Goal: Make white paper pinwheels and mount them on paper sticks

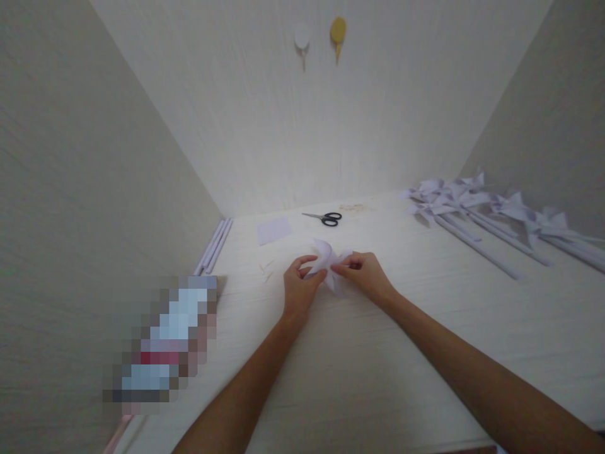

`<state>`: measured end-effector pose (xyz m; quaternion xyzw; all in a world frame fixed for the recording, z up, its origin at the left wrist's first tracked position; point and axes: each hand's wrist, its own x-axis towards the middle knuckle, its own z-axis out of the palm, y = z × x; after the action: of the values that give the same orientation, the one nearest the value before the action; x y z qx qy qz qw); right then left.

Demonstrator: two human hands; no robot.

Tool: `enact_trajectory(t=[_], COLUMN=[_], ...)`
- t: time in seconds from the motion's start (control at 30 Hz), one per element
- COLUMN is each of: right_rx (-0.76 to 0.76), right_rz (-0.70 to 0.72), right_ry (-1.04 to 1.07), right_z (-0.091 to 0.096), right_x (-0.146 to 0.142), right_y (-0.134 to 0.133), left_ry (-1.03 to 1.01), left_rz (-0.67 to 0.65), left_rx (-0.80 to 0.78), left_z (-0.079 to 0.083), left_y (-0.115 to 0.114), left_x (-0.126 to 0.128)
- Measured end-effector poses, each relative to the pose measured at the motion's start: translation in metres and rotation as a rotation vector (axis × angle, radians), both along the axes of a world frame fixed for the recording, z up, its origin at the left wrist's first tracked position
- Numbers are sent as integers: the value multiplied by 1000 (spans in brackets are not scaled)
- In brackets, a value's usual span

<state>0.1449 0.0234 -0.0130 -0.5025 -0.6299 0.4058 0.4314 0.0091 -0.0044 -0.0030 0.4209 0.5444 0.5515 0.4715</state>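
Hands: left hand [299, 287] and right hand [366, 274] each pinch the folded paper pinwheel [328, 257] at mid-tabletop [378, 353] | done: finished pinwheels [463, 202] on sticks lie at right | left, apparently: this one lacks a stick; spare sticks [215, 246], paper square [274, 230], scissors [326, 218] lie beyond.

Here's the paper pinwheel [327, 261], white with a faint lilac tint, folded into pointed blades that fan out from its middle. One blade points up and away, another hangs down toward the worktop [331, 366]. Whether that lower tip touches the surface is hard to tell. It sits low over the middle of the worktop, pinched on one side by the left hand [299, 287] and on the other by the right hand [365, 274]. Fingertips hide the folds at its centre.
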Motion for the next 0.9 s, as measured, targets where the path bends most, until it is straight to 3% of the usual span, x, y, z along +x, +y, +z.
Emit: enact_trajectory(t=[0.9], right_rx=[-19], right_rz=[54], right_ry=[4], right_z=[-2], right_x=[4], right_y=[4], left_ry=[6], left_rz=[-39], left_rx=[-1], left_z=[-3], left_y=[1], left_x=[-2])
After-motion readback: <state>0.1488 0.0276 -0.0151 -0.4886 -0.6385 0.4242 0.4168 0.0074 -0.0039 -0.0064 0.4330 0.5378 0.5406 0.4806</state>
